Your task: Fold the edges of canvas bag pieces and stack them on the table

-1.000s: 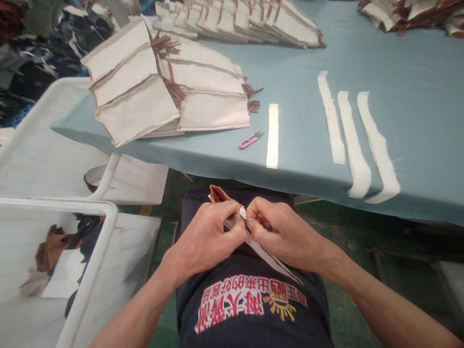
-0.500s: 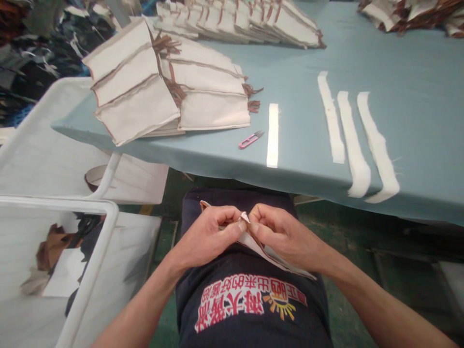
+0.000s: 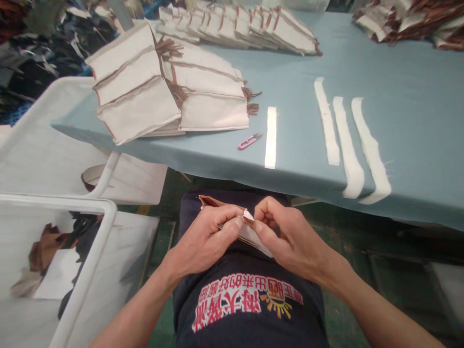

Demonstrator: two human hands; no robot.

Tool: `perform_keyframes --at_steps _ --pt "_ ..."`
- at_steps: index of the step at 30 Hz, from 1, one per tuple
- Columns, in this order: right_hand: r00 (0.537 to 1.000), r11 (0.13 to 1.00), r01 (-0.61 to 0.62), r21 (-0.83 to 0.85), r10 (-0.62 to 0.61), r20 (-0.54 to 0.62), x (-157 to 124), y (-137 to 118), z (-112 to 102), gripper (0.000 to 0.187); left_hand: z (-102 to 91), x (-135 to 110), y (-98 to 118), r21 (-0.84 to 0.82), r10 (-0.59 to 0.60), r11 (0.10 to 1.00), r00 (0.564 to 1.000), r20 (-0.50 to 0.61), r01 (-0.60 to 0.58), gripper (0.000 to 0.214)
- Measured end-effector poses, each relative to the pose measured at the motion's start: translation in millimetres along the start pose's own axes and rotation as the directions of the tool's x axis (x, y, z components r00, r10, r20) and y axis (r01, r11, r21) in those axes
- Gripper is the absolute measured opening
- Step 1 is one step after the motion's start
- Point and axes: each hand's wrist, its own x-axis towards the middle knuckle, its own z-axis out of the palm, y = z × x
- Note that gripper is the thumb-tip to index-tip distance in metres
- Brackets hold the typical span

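Both my hands meet over my lap, below the table's front edge. My left hand (image 3: 205, 239) and my right hand (image 3: 286, 237) each pinch the same small fabric piece (image 3: 250, 231), cream on one side with a brown edge. Their thumbs and forefingers press together at its folded corner. Part of the piece is hidden under my fingers. On the table ahead lie pink thread snips (image 3: 249, 141) beside a single white strip (image 3: 270, 137).
A blue-covered table (image 3: 398, 87) carries stacks of cream fabric pieces (image 3: 170, 92), more rows at the back (image 3: 239, 24) and three white strips (image 3: 348, 140). White bins (image 3: 90, 270) with scraps stand at my left.
The fabric piece has been gathered shorter between my fingers; its long tail toward my right no longer shows. My hands stay together in my lap, and the view has shifted slightly.
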Motion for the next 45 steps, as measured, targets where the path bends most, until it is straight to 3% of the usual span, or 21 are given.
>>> perform_keyframes --at_steps 5,14,21,27,32,36,38,42,45 --pt "0.993 0.997 0.048 -0.052 -0.054 -0.107 -4.4 -5.0 -1.3 0.01 1.4 -1.1 10.4 0.049 0.071 0.996 0.998 -0.001 -0.07 0.032" --pt "1.0 0.992 -0.008 0.124 0.009 -0.005 -2.9 -10.4 -4.6 0.018 4.5 -3.2 11.7 0.015 0.098 0.995 0.995 0.023 -0.098 0.03" --pt "0.997 0.998 -0.006 -0.068 0.001 -0.082 -0.3 -15.8 -5.5 0.016 2.9 -2.8 9.7 -0.022 0.062 0.998 0.998 0.03 -0.061 0.033" --pt "0.999 1.0 0.004 0.005 -0.003 -0.054 -0.7 -12.9 -6.5 0.017 8.8 -1.1 7.4 -0.093 0.06 0.994 0.998 -0.011 -0.06 0.04" --pt "1.0 0.999 -0.02 0.047 0.02 -0.007 -0.8 -7.1 -5.2 0.019 10.4 -2.9 8.6 0.083 0.115 0.99 0.993 -0.033 -0.112 0.032" --pt "0.999 0.999 -0.033 0.002 0.033 -0.036 -0.6 -1.6 0.6 0.015 13.1 -3.6 3.4 0.309 0.21 0.934 0.976 -0.064 -0.181 0.022" --pt "0.998 0.999 -0.036 0.014 0.037 -0.043 0.7 1.3 4.3 0.016 16.6 -2.4 -2.1 0.342 0.21 0.924 0.974 -0.088 -0.168 0.02" --pt "0.998 0.995 -0.054 0.086 0.057 -0.028 5.7 4.7 7.9 0.022 20.2 -1.4 -9.4 0.233 0.105 0.97 0.986 -0.126 -0.073 0.02" --pt "0.999 0.991 -0.054 0.119 0.055 -0.004 9.1 5.2 7.1 0.025 16.6 -3.5 -6.6 0.095 0.053 0.994 0.996 -0.074 -0.046 0.023"
